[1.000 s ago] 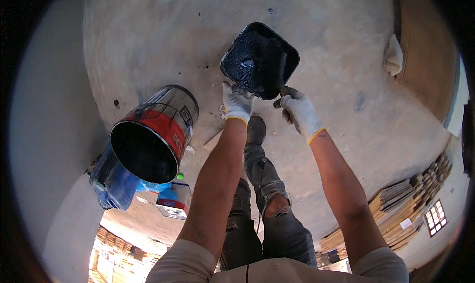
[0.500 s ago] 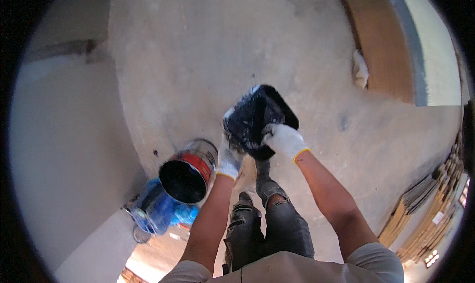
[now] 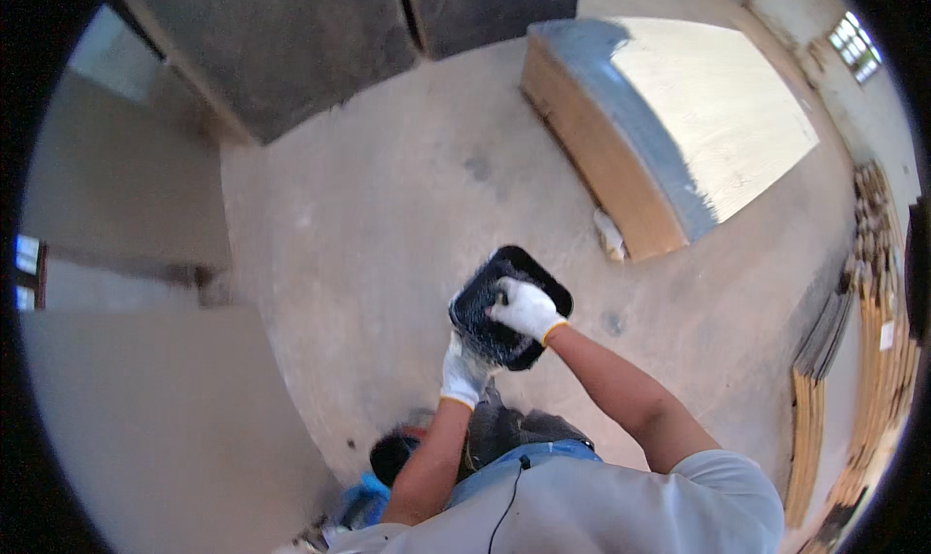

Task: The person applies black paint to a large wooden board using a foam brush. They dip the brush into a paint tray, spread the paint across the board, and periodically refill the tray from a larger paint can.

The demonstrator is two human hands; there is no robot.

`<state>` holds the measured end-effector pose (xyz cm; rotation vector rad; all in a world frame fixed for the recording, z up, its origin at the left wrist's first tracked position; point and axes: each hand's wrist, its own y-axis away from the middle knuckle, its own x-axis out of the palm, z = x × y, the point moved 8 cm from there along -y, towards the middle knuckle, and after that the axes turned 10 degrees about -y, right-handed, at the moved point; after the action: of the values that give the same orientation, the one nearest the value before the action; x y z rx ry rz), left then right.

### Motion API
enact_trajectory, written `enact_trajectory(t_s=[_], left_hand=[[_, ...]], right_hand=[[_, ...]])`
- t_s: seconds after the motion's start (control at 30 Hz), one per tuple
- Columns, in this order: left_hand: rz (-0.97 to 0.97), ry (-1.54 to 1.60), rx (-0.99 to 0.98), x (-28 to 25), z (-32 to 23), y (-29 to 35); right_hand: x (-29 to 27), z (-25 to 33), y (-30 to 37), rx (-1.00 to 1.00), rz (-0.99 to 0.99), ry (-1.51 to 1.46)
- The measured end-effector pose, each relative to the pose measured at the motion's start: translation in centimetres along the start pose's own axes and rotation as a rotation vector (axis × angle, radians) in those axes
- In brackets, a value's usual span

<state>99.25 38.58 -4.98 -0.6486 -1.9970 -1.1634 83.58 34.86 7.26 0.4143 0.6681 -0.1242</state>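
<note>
- Nearest the person's feet, a dark round open paint can point(image 3: 393, 454) stands on the concrete floor point(image 3: 388, 215), beside a blue plastic container point(image 3: 361, 504).
- The white-gloved left hand point(image 3: 464, 370) has its grip clamped on the lower edge of a black square plastic tray point(image 3: 490, 307), held above the floor.
- The white-gloved right hand point(image 3: 525, 308) lies curled on the tray's inside.
- Farther off, a broad wooden board platform point(image 3: 679, 127) rests on the floor.
</note>
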Motion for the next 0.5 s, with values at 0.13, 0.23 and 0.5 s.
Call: enact_trajectory(t_s=[0.13, 0.23, 0.5], left_hand=[[0.154, -0.084, -0.01, 0.4, -2.7, -3.7], [0.119, -0.09, -0.121, 5.2, -6.1, -6.1], [0.076, -0.274, -0.268, 16.7, -13.2, -14.5]], right_hand=[[-2.3, 3.0, -3.0, 0.116, -0.075, 0.119], [-6.1, 4.0, -5.3, 0.11, -0.128, 0.182], [-18.4, 2.6, -8.8, 0.029, -0.337, 0.0]])
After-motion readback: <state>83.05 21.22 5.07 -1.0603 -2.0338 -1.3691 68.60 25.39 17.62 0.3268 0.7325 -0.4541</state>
